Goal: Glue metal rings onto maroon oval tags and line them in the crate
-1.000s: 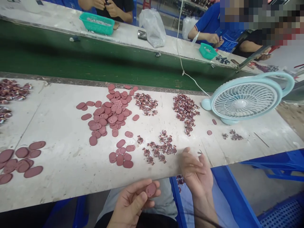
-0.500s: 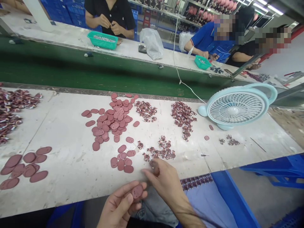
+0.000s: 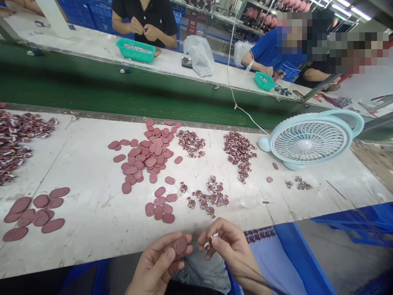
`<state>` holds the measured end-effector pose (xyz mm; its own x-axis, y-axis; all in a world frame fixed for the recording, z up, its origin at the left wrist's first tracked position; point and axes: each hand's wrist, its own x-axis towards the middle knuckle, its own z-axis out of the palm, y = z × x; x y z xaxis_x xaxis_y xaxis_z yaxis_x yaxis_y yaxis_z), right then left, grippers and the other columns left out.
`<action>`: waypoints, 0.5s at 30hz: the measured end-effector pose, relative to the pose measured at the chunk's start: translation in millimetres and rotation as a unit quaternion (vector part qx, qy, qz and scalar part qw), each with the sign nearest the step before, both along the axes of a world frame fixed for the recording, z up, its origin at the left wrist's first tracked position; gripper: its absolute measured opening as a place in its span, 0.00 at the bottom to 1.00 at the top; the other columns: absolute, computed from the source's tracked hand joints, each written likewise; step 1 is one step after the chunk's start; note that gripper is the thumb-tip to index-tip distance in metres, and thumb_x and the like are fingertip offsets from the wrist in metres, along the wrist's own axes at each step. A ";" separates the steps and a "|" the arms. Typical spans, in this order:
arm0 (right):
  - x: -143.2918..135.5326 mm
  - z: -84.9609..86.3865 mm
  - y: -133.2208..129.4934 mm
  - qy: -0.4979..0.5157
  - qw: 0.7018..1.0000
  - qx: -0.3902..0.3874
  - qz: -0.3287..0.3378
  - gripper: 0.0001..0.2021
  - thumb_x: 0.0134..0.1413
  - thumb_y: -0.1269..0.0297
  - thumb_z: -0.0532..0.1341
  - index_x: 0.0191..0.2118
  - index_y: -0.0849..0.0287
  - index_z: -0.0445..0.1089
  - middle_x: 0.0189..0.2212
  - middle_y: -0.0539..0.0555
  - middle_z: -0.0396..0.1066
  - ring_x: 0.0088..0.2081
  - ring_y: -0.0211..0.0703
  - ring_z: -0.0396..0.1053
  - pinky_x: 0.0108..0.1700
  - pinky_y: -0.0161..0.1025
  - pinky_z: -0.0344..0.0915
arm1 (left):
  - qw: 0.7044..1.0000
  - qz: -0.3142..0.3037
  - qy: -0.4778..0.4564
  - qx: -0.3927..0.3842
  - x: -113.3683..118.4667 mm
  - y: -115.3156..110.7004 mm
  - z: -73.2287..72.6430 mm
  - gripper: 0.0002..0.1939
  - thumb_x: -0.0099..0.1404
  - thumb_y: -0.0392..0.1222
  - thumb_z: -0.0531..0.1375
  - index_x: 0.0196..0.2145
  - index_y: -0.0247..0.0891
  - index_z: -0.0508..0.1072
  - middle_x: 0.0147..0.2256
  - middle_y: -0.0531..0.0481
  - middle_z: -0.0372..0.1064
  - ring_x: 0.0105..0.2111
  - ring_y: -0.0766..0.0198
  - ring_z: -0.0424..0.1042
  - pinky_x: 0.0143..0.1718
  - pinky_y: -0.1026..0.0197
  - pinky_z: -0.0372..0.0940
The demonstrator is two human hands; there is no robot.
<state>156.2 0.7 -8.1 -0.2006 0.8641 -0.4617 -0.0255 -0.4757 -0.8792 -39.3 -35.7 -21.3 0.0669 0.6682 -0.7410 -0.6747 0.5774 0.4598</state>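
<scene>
My left hand pinches a maroon oval disc with small holes between thumb and fingers, just off the table's front edge. Close to its right, my right hand grips a small brown-and-white piece, partly covered by the fingertips. The piece and the disc are apart. Beyond my hands lies a small group of maroon discs, and right of it a loose cluster of small brown-and-white pieces. A larger heap of discs is farther back.
More small pieces lie in piles at the back and far left. Larger ovals are at front left. A light-blue fan stands right. A blue bin sits below the edge. Across the green belt, people work beside green baskets.
My right hand has come back from the near cluster toward my left hand, now with a small brown-and-white piece in its fingers. My left hand keeps the disc almost in place.
</scene>
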 end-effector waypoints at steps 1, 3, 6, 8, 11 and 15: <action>1.2 1.7 -3.3 0.010 1.000 0.002 -0.012 0.15 0.49 0.47 0.71 0.32 0.52 0.75 0.30 0.51 0.76 0.28 0.43 0.73 0.29 0.39 0.70 | 1.000 0.000 -0.002 0.001 1.6 0.5 0.8 0.23 0.40 0.50 0.81 0.36 0.43 0.87 0.40 0.43 0.88 0.36 0.54 0.86 0.29 0.69 0.77; 2.0 4.8 -9.7 0.012 1.000 -0.010 -0.026 0.13 0.47 0.48 0.73 0.32 0.51 0.77 0.26 0.48 0.72 0.23 0.37 0.66 0.25 0.35 0.65 | 1.000 -0.004 -0.004 0.000 4.7 0.2 1.5 0.23 0.40 0.50 0.82 0.35 0.43 0.87 0.40 0.43 0.88 0.36 0.54 0.86 0.29 0.70 0.76; 1.0 8.2 -17.3 0.055 0.997 -0.060 -0.009 0.12 0.47 0.48 0.74 0.35 0.47 0.79 0.23 0.48 0.72 0.22 0.37 0.66 0.23 0.34 0.65 | 1.000 -0.011 -0.002 0.008 9.3 -2.2 1.4 0.22 0.40 0.51 0.81 0.34 0.45 0.87 0.39 0.44 0.88 0.36 0.55 0.86 0.29 0.69 0.76; 1.4 9.0 -20.3 0.097 0.992 -0.079 0.012 0.14 0.46 0.49 0.75 0.38 0.46 0.82 0.24 0.49 0.75 0.22 0.38 0.69 0.24 0.35 0.69 | 1.000 -0.016 -0.006 0.018 11.5 -3.6 1.4 0.22 0.40 0.52 0.81 0.34 0.47 0.87 0.39 0.45 0.88 0.36 0.56 0.85 0.29 0.69 0.75; 5.8 7.8 -22.8 0.150 0.983 -0.091 0.052 0.13 0.47 0.50 0.75 0.39 0.48 0.83 0.27 0.52 0.80 0.24 0.40 0.76 0.26 0.35 0.71 | 0.999 -0.027 -0.014 0.025 13.4 -5.0 0.8 0.21 0.39 0.53 0.81 0.34 0.49 0.87 0.40 0.47 0.88 0.37 0.56 0.85 0.30 0.68 0.75; 8.3 6.8 -22.4 0.147 0.985 -0.080 0.038 0.09 0.52 0.55 0.73 0.38 0.50 0.82 0.31 0.55 0.83 0.31 0.46 0.82 0.29 0.35 0.73 | 0.998 -0.019 0.011 0.057 16.4 -7.5 -2.7 0.20 0.41 0.53 0.80 0.34 0.49 0.87 0.40 0.46 0.88 0.37 0.55 0.85 0.31 0.65 0.76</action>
<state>164.6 -21.7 -1.3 -0.4075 0.7619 -0.5035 -0.2261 -0.6183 -0.7527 -23.0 -43.2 -23.9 0.0791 0.7452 -0.6622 -0.6417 0.5464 0.5382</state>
